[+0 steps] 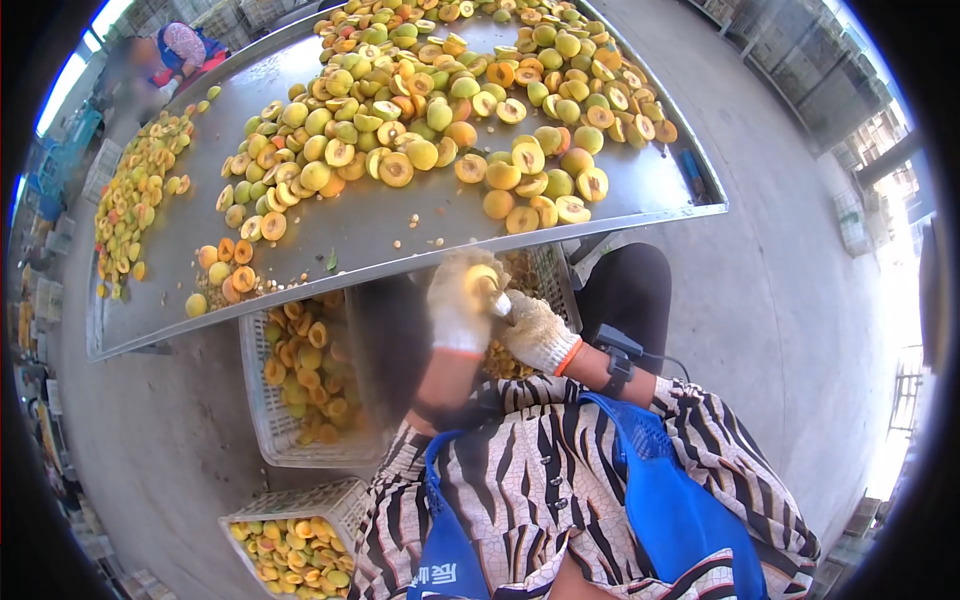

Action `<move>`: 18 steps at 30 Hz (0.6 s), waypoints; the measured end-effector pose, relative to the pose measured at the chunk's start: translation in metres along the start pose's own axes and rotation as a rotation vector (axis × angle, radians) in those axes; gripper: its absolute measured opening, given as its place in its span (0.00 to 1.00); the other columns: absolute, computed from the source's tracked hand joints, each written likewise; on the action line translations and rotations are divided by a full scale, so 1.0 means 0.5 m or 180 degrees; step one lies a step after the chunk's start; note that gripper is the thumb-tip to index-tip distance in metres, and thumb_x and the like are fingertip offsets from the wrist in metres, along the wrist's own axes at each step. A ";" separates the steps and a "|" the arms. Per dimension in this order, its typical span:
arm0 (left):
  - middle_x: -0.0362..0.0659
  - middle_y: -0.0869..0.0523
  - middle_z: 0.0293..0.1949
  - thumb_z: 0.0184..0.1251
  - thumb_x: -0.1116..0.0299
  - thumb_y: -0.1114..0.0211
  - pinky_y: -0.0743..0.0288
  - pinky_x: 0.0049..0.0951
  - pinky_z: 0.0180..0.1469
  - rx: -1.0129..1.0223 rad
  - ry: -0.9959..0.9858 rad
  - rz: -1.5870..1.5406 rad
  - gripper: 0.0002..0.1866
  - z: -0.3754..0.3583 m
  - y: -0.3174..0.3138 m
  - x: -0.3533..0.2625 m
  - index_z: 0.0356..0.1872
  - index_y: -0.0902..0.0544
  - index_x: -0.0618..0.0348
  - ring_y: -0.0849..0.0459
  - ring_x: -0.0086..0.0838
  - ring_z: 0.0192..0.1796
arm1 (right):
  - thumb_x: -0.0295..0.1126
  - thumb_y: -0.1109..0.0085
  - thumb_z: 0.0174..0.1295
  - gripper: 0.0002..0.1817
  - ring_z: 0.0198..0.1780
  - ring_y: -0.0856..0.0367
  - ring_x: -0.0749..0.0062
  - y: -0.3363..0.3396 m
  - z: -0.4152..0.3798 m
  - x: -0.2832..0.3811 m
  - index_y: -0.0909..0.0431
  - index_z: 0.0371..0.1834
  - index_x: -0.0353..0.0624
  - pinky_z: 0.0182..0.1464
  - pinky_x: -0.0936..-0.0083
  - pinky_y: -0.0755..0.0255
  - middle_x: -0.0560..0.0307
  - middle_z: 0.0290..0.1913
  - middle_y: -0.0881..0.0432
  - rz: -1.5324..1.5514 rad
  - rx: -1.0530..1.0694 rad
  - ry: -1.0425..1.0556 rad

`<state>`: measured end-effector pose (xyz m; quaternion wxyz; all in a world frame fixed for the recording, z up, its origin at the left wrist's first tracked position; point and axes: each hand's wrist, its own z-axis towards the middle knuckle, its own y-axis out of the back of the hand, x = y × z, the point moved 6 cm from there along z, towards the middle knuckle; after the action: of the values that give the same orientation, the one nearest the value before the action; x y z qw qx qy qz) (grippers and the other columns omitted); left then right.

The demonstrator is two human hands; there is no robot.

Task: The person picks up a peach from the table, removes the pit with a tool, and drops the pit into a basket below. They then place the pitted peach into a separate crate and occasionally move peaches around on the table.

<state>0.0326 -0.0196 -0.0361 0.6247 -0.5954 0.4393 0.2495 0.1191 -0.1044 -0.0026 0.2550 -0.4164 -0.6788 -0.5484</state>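
My left hand (458, 300), in a pale knitted glove with an orange cuff, holds a yellow fruit half (481, 282) just below the metal table's near edge. Motion blurs this hand a little. Close beside it on the right, my right hand (538, 330), in a similar soiled glove, is closed around a small tool (502, 304) whose light-coloured tip touches or nearly touches the fruit. Most of the tool is hidden by the glove. Beneath both hands, a crate (556, 285) holds small brown pieces that look like pits.
Halved and whole fruits (420, 110) lie heaped on the metal table (370, 225), with another pile (140, 200) at its left. Two crates of fruit halves (315, 375) (295, 550) stand on the floor at left. Another person (180, 50) is at the table's far left.
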 end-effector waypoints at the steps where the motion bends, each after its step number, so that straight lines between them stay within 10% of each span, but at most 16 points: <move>1: 0.49 0.15 0.37 0.76 0.60 0.45 0.17 0.44 0.43 -0.0064 -0.0065 0.0086 0.14 -0.007 -0.006 -0.007 0.40 0.20 0.63 0.16 0.39 0.38 | 0.27 0.48 0.65 0.14 0.53 0.18 0.54 -0.006 -0.003 -0.004 0.20 0.51 0.42 0.56 0.65 0.26 0.45 0.50 0.16 0.0259 -0.0027 0.0064; 8: 0.50 0.14 0.39 0.76 0.62 0.43 0.16 0.40 0.42 0.0114 -0.0232 0.0455 0.14 -0.013 -0.012 -0.018 0.45 0.20 0.66 0.14 0.39 0.38 | 0.29 0.45 0.65 0.13 0.50 0.18 0.59 0.000 -0.002 -0.002 0.20 0.51 0.40 0.54 0.67 0.26 0.48 0.48 0.15 0.0843 0.0446 0.0129; 11: 0.50 0.14 0.42 0.77 0.59 0.44 0.16 0.41 0.45 0.0341 0.0080 0.0332 0.17 -0.002 -0.004 -0.014 0.48 0.19 0.67 0.14 0.40 0.40 | 0.32 0.39 0.65 0.15 0.46 0.19 0.77 -0.002 0.001 -0.017 0.22 0.54 0.40 0.51 0.74 0.25 0.56 0.45 0.14 0.1318 0.0878 -0.0120; 14: 0.52 0.14 0.44 0.77 0.56 0.45 0.16 0.42 0.46 0.1033 0.0072 0.0877 0.20 0.014 -0.017 -0.037 0.48 0.19 0.67 0.14 0.40 0.43 | 0.34 0.39 0.66 0.15 0.45 0.18 0.75 0.011 0.002 -0.025 0.22 0.53 0.41 0.51 0.73 0.24 0.56 0.42 0.14 0.0711 0.0616 -0.0206; 18: 0.51 0.13 0.35 0.77 0.54 0.45 0.16 0.39 0.37 0.0219 0.0621 0.0091 0.21 0.005 -0.016 -0.017 0.43 0.18 0.67 0.13 0.39 0.35 | 0.32 0.44 0.62 0.15 0.46 0.18 0.62 -0.009 0.000 -0.022 0.21 0.50 0.40 0.52 0.67 0.26 0.49 0.45 0.15 0.0255 0.0260 0.0187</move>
<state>0.0356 -0.0169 -0.0253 0.5954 -0.5888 0.5148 0.1839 0.1211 -0.1077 -0.0137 0.3134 -0.4162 -0.6756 -0.5216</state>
